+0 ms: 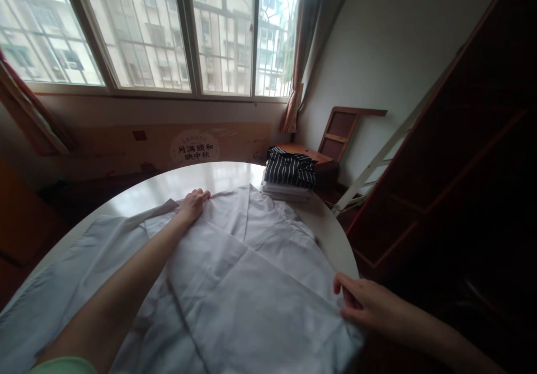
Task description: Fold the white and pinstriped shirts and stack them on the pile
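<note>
A white shirt (251,279) lies spread over a round white table (168,181), with creases running across its cloth and part of it fanned out to the left. At the shirt's far edge, my left hand (194,203) has its fingers curled on the fabric. My right hand (356,301) pinches the shirt's right edge near the table's rim, thumb and fingers closed on the cloth. My left forearm crosses above the shirt and hides a strip of it.
Folded clothes, with a black-and-white striped garment (289,168) on top of white ones (287,190), are stacked at the table's far right. Behind stand a wooden chair (338,130) and a pale ladder (369,167). Barred windows (222,32) and curtains (293,105) line the back.
</note>
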A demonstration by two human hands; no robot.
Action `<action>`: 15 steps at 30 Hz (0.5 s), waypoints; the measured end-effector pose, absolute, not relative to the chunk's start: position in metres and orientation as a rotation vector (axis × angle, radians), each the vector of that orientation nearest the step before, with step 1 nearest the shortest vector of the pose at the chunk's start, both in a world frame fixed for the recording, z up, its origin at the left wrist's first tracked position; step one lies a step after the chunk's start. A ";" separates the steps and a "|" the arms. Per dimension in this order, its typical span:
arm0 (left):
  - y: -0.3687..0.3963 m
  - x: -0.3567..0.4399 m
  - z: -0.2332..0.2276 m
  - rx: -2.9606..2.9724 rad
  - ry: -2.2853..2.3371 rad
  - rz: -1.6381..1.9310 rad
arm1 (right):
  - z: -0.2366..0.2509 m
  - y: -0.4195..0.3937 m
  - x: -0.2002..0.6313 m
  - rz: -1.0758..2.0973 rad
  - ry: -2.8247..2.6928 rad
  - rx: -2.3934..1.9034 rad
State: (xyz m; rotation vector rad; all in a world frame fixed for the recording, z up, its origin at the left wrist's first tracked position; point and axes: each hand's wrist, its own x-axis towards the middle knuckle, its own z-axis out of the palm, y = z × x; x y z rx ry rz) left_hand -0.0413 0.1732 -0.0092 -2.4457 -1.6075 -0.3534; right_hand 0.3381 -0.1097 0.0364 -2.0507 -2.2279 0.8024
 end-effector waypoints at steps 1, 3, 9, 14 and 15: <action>0.175 -0.042 -0.011 -2.445 -1.607 -0.387 | 0.039 -0.101 0.341 0.753 -2.187 -2.066; 0.174 -0.046 -0.014 -2.436 -1.602 -0.461 | 0.041 -0.079 0.344 0.600 -2.096 -2.041; 0.164 -0.101 -0.021 -2.378 -1.752 -0.490 | 0.015 -0.006 0.336 0.352 -1.879 -1.959; 0.142 -0.193 -0.007 -2.292 -2.094 -0.319 | -0.009 0.028 0.319 0.062 -1.850 -1.927; 0.135 -0.210 -0.002 -2.315 -2.134 -0.316 | -0.011 0.031 0.317 0.051 -1.839 -1.936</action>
